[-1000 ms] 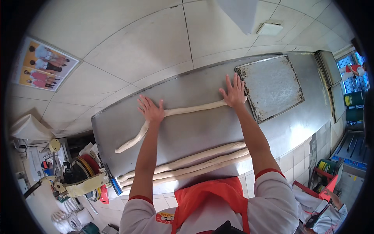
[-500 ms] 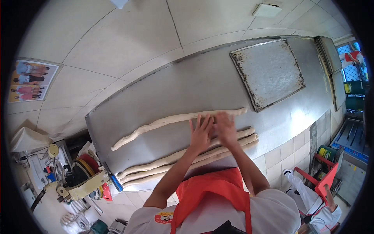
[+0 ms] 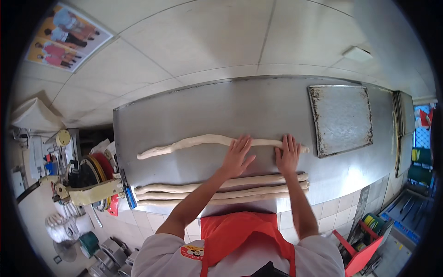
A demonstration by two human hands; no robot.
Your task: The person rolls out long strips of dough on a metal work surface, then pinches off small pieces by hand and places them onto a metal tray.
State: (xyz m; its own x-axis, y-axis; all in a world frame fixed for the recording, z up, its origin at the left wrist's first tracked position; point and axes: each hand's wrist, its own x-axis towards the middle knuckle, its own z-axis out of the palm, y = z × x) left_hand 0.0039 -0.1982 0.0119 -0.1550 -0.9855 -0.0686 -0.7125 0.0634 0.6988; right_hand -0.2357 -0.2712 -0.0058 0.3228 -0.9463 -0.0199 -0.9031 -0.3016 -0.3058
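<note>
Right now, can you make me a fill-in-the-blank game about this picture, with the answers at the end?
1. The left hand and right hand reach over a long rope of ____.
2. Nearer the apron, ____ more ropes lie side by side.
3. The flat metal tray is closer to the ____ hand than to the other.
4. The apron is coloured ____.

Missing words: dough; three; right; red.

Red apron [image 3: 240, 225] over white short-sleeved shirt [image 3: 318, 258].
</note>
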